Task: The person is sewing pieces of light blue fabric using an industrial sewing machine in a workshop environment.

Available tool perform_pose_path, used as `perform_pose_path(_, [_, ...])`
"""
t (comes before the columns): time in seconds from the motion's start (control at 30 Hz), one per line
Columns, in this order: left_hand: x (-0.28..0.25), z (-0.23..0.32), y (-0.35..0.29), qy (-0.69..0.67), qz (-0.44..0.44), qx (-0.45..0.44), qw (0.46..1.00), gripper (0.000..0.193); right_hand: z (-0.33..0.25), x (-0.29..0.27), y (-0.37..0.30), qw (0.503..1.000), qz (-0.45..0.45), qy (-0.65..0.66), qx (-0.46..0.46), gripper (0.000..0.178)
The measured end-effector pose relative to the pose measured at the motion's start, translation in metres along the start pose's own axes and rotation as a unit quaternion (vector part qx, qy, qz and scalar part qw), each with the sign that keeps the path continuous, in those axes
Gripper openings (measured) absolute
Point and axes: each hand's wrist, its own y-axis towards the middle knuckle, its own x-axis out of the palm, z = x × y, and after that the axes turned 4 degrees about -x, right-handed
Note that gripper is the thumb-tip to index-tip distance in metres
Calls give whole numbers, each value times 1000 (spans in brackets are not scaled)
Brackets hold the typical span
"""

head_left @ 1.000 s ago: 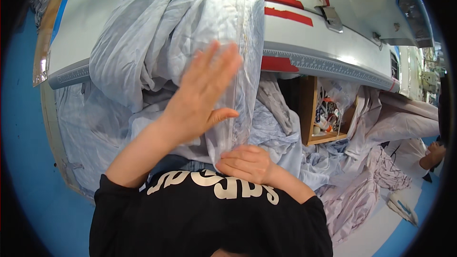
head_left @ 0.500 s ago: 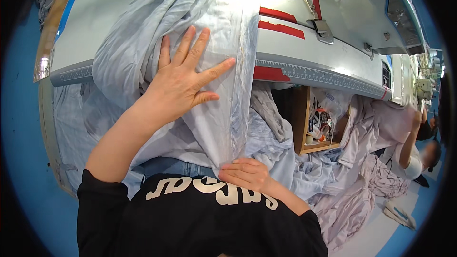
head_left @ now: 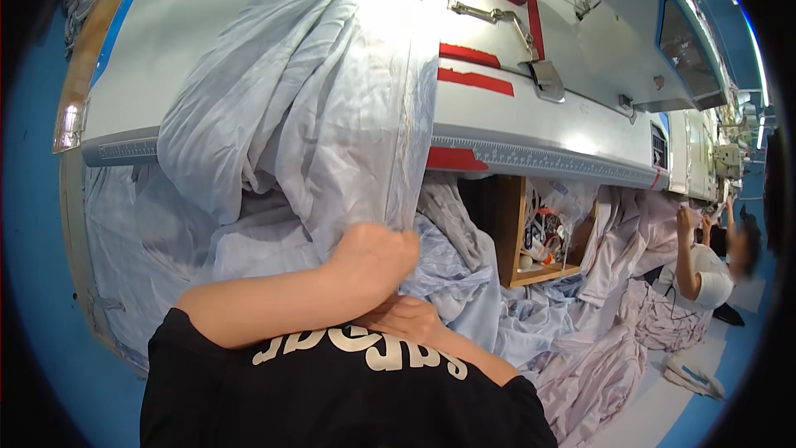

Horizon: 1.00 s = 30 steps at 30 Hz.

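A long light blue-grey cloth (head_left: 332,116) runs from the lit machine head down over the table's front edge to my body. Along its right side lies a straight seamed strip. My left hand (head_left: 373,259) is closed in a fist on the lower part of this cloth, close to the strip; the fingertips are hidden. Just below it, against my black shirt, my right hand (head_left: 406,315) grips the cloth's lower end with bent fingers. The left wrist covers part of the right hand's fingers.
The sewing machine (head_left: 597,41) stands right of the cloth, near a metal guide arm (head_left: 489,15). A ruler strip (head_left: 547,158) edges the table. Below is an open wooden drawer (head_left: 514,232) with small items. Pinkish cloth (head_left: 597,357) hangs at right, near another person (head_left: 705,270).
My left hand has come down from lying spread on the cloth to a closed fist beside my right hand. The view has shifted slightly, showing more of the machine head.
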Motion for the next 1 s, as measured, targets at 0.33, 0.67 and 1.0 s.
perform_pose_path(0.33, [-25, -28, 16, -308, -89, 134, 938, 18, 98, -94, 23, 935, 19, -353, 3, 42])
perform_pose_path(0.67, [-59, -120, 113, -93, 162, 99, 977, 65, 105, -77, 84, 955, -87, -225, -175, 16])
perform_pose_path(1.0, [-79, -140, 122, -58, 110, 167, 978, 67, 62, -87, 88, 989, -99, -57, -93, 17])
